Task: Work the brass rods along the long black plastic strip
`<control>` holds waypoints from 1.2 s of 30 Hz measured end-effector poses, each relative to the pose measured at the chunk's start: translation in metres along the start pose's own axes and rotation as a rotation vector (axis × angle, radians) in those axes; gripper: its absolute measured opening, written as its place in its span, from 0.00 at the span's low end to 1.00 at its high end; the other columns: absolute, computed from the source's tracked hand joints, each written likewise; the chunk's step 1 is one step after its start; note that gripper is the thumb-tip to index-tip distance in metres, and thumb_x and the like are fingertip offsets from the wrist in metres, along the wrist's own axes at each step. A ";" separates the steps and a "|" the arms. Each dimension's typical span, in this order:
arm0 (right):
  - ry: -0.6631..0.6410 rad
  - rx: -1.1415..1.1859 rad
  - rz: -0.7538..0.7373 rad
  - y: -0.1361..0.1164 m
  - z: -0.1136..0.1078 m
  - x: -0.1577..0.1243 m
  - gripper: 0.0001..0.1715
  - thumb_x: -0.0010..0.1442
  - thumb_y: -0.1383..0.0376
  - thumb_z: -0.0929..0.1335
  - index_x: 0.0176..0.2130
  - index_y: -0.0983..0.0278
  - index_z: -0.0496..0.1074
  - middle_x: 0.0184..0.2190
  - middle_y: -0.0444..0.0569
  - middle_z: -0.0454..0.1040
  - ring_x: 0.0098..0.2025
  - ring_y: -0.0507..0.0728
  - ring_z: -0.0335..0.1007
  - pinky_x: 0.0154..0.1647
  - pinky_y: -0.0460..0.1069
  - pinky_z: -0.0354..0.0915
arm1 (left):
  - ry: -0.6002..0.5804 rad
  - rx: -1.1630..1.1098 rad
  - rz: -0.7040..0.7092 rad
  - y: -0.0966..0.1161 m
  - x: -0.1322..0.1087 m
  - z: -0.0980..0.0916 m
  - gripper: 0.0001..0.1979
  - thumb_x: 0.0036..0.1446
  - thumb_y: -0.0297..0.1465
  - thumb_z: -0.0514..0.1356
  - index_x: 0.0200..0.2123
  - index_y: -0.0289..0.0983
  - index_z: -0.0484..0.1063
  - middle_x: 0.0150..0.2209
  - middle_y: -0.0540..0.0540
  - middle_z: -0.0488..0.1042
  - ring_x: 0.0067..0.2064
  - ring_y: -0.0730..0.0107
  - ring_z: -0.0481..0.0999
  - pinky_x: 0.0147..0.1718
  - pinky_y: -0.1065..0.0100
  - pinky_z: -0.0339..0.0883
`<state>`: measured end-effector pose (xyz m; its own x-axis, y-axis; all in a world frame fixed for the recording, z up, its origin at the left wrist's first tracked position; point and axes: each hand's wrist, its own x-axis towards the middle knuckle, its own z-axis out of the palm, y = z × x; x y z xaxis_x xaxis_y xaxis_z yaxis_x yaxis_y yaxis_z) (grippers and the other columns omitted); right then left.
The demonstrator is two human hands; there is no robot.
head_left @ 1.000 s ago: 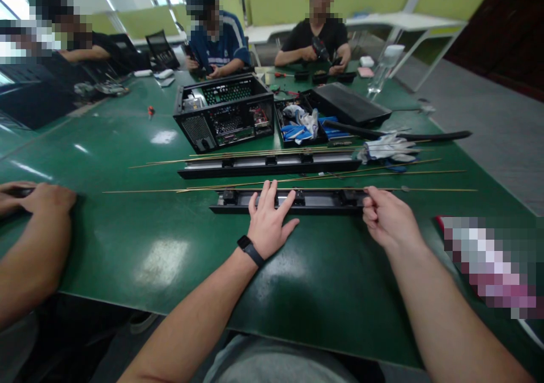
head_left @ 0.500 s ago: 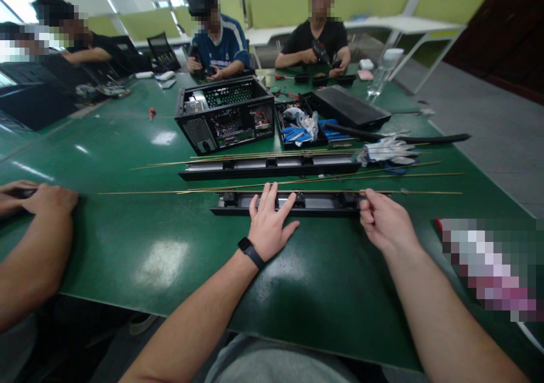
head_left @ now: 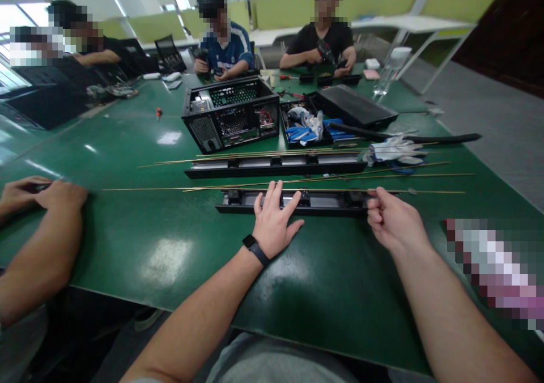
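Observation:
A long black channel-shaped bar (head_left: 329,210) with dark blocks set along it lies on the table in front of me. Across its middle rests my left hand (head_left: 274,224), fingers spread and fingertips over the channel. At the bar's right end my right hand (head_left: 393,218) is closed in a pinch. What sits between those fingertips is too small to make out. A thin brass-coloured rod (head_left: 442,192) runs along the bar's back edge, close to the pinch. Behind it lies a second similar black bar (head_left: 272,170), with several thin rods over and beside it.
Beyond the bars stand an open black computer case (head_left: 233,116) and a black tray (head_left: 306,142) holding gloves. A white glove (head_left: 395,149) and a black tube (head_left: 450,139) lie to the right. A co-worker's hands (head_left: 59,193) are at the left; other people sit across the table.
The whole view has shifted slightly, so things appear a little further right. My left hand stays spread on the bar, and my right hand stays pinched at its right end.

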<state>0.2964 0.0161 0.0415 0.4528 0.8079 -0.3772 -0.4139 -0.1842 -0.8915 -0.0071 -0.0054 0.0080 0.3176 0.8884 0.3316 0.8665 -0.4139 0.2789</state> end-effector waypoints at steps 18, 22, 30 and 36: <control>-0.032 -0.008 0.022 -0.001 0.002 -0.004 0.15 0.82 0.60 0.81 0.44 0.57 0.75 0.24 0.35 0.71 0.15 0.47 0.58 0.11 0.40 0.49 | -0.014 -0.001 0.005 -0.002 0.001 -0.001 0.39 0.77 0.41 0.77 0.86 0.54 0.74 0.93 0.31 0.59 0.94 0.27 0.55 0.87 0.23 0.55; -0.044 -0.009 0.039 -0.001 0.004 -0.005 0.15 0.82 0.61 0.80 0.43 0.58 0.76 0.24 0.35 0.71 0.15 0.47 0.57 0.11 0.41 0.48 | -0.012 -0.006 0.006 -0.001 0.001 -0.001 0.39 0.77 0.41 0.77 0.86 0.53 0.75 0.93 0.30 0.59 0.94 0.27 0.56 0.86 0.22 0.55; -0.021 0.002 0.016 -0.003 0.000 -0.002 0.14 0.81 0.60 0.81 0.44 0.57 0.77 0.24 0.35 0.70 0.15 0.47 0.58 0.11 0.41 0.48 | -0.018 -0.004 0.003 0.000 0.002 -0.003 0.39 0.77 0.40 0.77 0.86 0.53 0.75 0.93 0.28 0.59 0.94 0.26 0.55 0.86 0.21 0.55; -0.028 -0.016 0.025 -0.002 0.002 -0.004 0.15 0.81 0.57 0.82 0.44 0.57 0.77 0.25 0.36 0.71 0.15 0.46 0.58 0.11 0.41 0.49 | -0.003 -0.016 0.003 -0.001 0.001 -0.002 0.39 0.77 0.41 0.77 0.85 0.53 0.75 0.93 0.29 0.60 0.94 0.27 0.56 0.86 0.22 0.54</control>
<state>0.2943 0.0145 0.0452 0.4202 0.8180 -0.3929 -0.4125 -0.2135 -0.8856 -0.0085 -0.0044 0.0095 0.3217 0.8877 0.3295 0.8593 -0.4198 0.2923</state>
